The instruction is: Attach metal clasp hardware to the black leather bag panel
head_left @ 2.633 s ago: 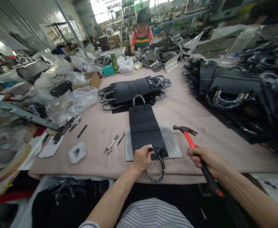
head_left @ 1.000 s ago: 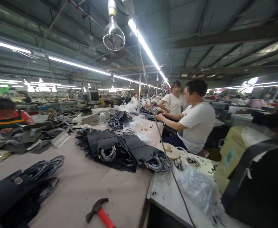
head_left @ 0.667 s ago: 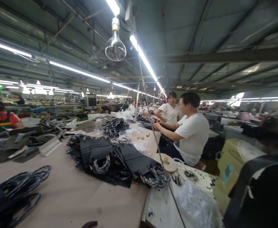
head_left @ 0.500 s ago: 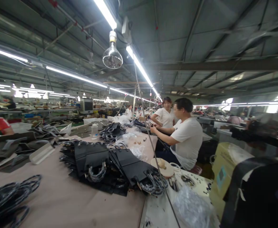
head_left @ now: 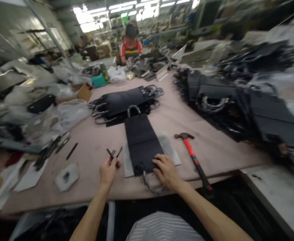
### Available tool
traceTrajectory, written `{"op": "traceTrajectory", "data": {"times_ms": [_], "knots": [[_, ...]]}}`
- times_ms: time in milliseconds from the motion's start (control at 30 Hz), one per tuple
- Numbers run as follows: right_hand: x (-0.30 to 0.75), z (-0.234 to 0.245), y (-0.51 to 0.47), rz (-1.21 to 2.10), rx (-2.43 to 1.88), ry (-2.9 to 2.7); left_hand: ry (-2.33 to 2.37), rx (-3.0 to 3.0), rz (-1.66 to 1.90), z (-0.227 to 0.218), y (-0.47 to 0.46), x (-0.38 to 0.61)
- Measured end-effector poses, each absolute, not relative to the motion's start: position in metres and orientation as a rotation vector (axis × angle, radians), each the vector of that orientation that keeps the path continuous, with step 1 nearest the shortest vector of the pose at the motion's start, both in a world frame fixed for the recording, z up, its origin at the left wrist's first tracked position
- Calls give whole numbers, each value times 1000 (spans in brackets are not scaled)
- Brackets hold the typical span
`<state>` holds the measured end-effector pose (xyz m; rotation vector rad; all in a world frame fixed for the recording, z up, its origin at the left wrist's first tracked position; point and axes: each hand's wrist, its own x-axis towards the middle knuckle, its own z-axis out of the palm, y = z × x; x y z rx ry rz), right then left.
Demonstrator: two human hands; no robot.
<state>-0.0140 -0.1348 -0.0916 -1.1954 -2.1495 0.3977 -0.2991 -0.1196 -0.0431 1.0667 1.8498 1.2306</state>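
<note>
My left hand (head_left: 109, 170) is closed on several thin dark strips (head_left: 119, 152) that poke up past the fingers; blur hides exactly what they are. My right hand (head_left: 167, 170) rests with fingers spread on the near right corner of a black bag panel (head_left: 143, 139). One wrapped loop handle (head_left: 133, 109) rises at the panel's far end, and another loop handle (head_left: 157, 191) hangs at its near end by my right wrist. Beneath the panel is a pale grey slab (head_left: 170, 150). A claw hammer (head_left: 193, 155) with a red and black handle lies right of the slab.
Behind the panel lies a stack of black panels (head_left: 126, 98) with handles. More black pieces (head_left: 219, 90) pile up at right. A pale block (head_left: 66, 176), dark tools (head_left: 47, 152) and plastic bags (head_left: 72, 113) are at left. A person in red (head_left: 131, 47) sits across the table.
The view has swung left and down from the hall and ceiling to the tabletop. Both my hands, the hammer and the panel on the slab are now in sight.
</note>
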Motion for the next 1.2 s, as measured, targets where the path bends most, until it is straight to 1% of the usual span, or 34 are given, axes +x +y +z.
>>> {"op": "traceTrajectory", "data": {"times_ms": [100, 267, 367, 467, 633, 933, 1067, 1200], "knots": [[-9, -104, -130, 440, -1201, -2154, 2046, 1151, 968, -54, -149, -332], [-3, -98, -130, 358, -1214, -2205, 2377, 1481, 243, -51, -143, -329], [-6, -99, -131, 335, -1211, -2216, 2461, 1500, 43, -42, -137, -339], [-6, -105, -131, 320, -1203, -2220, 2523, 1495, -29, -34, -129, -359], [-4, -115, -128, 273, -1197, -2236, 2564, 1655, -34, -31, -116, -383], [-5, -119, -126, 236, -1175, -2243, 2338, 1653, 122, -38, -92, -350], [-6, -116, -126, 285, -1205, -2225, 2219, 1675, -16, -40, -69, -334], [-8, -109, -128, 351, -1225, -2211, 2224, 1650, -184, -46, -48, -325]]}}
